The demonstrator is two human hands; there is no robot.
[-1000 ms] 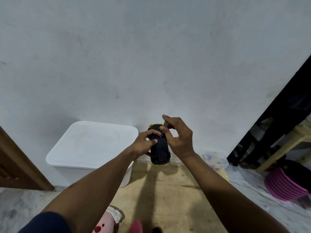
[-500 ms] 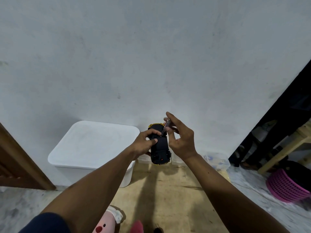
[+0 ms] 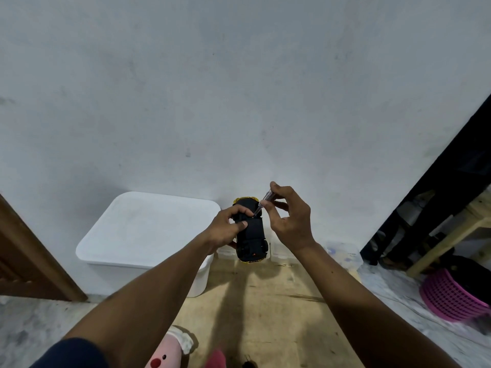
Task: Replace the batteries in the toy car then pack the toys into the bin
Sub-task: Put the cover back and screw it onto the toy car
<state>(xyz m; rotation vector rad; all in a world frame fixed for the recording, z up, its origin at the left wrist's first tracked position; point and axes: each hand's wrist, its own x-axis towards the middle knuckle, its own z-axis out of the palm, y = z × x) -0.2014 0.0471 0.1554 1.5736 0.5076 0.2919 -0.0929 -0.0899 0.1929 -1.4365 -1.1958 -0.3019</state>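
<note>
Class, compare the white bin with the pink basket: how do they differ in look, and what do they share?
The white bin is boxy; the pink basket is round. The white bin has smooth solid walls; the pink basket has latticed ones. The white bin sits left against the wall; the pink basket far right. Both rest on the floor.

right hand (image 3: 291,221) | lifted off toy car (image 3: 252,236) | screwdriver (image 3: 262,202) now tilted, tip on underside
</note>
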